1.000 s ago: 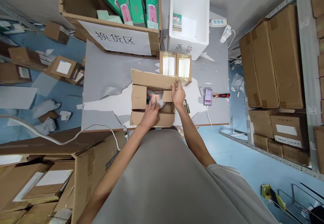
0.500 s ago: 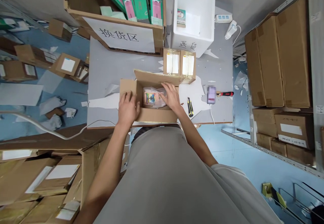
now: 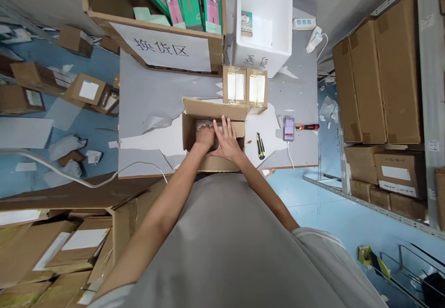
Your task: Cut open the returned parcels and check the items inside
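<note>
An open cardboard box [image 3: 214,108] stands at the table's near edge, its far flap raised. Inside lies a packet in a clear plastic bag [image 3: 200,124], mostly covered by my hands. My left hand [image 3: 205,137] reaches into the box with fingers curled onto the bagged packet; its fingertips are partly hidden. Beside it, my right hand [image 3: 227,142] is open, fingers spread, over the packet's right part. Whether its palm presses on the packet is hard to see.
Two small taped boxes [image 3: 245,87] sit behind the open box. To the right lie a box cutter [image 3: 260,146], a phone [image 3: 289,128] on a cable and a red-black handled tool [image 3: 309,127]. A large carton [image 3: 132,43] and a white foam bin [image 3: 290,29] stand at the back.
My left hand has left the box's left flap and moved right, into the box onto the packet. That flap no longer sticks out leftward. My right hand has shifted slightly, fingers more spread.
</note>
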